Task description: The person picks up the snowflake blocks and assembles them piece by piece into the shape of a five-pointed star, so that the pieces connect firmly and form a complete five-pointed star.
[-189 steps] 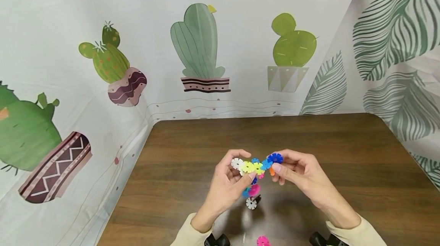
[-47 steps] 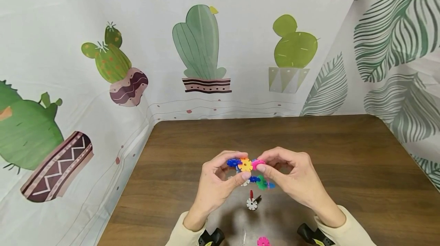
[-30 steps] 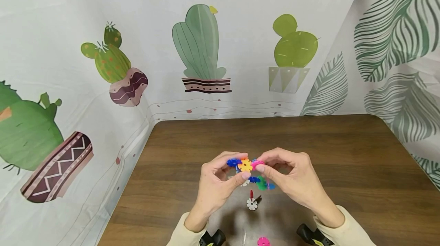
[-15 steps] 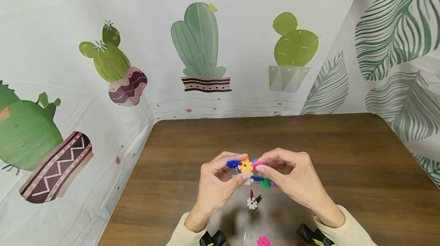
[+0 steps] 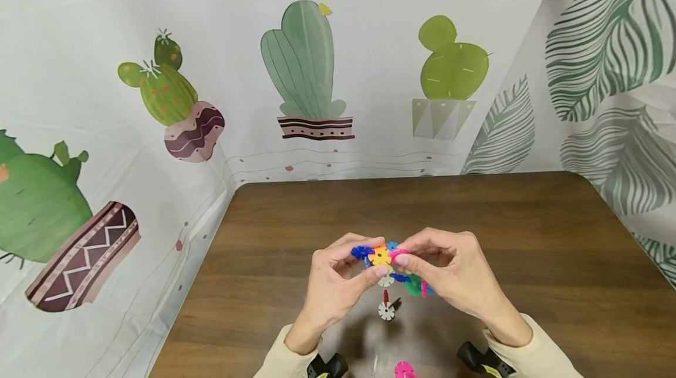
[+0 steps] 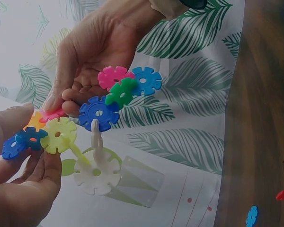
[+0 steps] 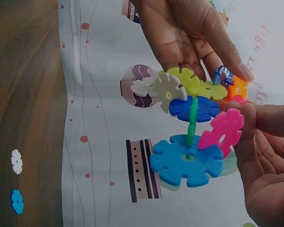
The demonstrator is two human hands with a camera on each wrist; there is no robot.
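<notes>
In the head view, my left hand [image 5: 333, 290] pinches an orange snowflake disc [image 5: 379, 256] between thumb and fingers. My right hand [image 5: 456, 272] pinches a pink snowflake disc [image 5: 398, 255] slotted beside it. Both discs belong to one linked chain held above the table. A dark blue disc [image 5: 361, 252] sticks out on the left. The left wrist view shows yellow [image 6: 59, 135], white [image 6: 104, 176], dark blue [image 6: 99, 113] and green [image 6: 121, 93] discs joined in the chain. A large light blue disc [image 7: 187, 161] ends it in the right wrist view. Fingertips partly cover the orange-pink joint.
Below the hands, a white disc [image 5: 386, 311] and a red disc [image 5: 386, 296] are on the wooden table [image 5: 285, 213]. Another pink disc [image 5: 404, 370] lies at the near edge. A loose blue disc [image 7: 17, 202] shows in the right wrist view. Printed cloth [image 5: 380, 73] hangs behind.
Since the earliest frame, the chain has been turned and both hands have changed their hold, now meeting at orange and pink. Over the last second, its hanging end has shifted slightly right.
</notes>
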